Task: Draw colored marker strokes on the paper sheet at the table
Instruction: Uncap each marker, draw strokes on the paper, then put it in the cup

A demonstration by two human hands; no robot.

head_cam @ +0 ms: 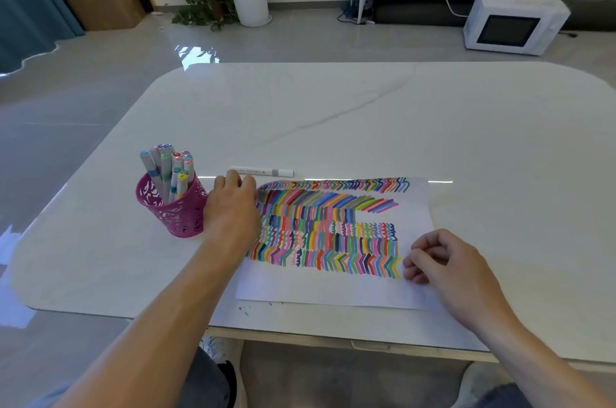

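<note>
Paper sheet [413,217]: your left hand [233,207] covers its left edge and the strokes there.
Marker [263,171]: barrel print too small for you to read.
Pink cup [180,217]: its wall hides the lower barrels of the standing markers [170,167].
Right hand [446,261]: your curled fingers hide the palm.

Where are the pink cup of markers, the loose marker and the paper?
pink cup [173,214], head view, on its lattice wall.
loose marker [263,171], head view, mid-barrel.
paper [333,287], head view, on its blank lower margin.

White marble table [366,107], paper sheet [333,287] (densely striped), pink cup [180,217], loose marker [263,171]
</note>
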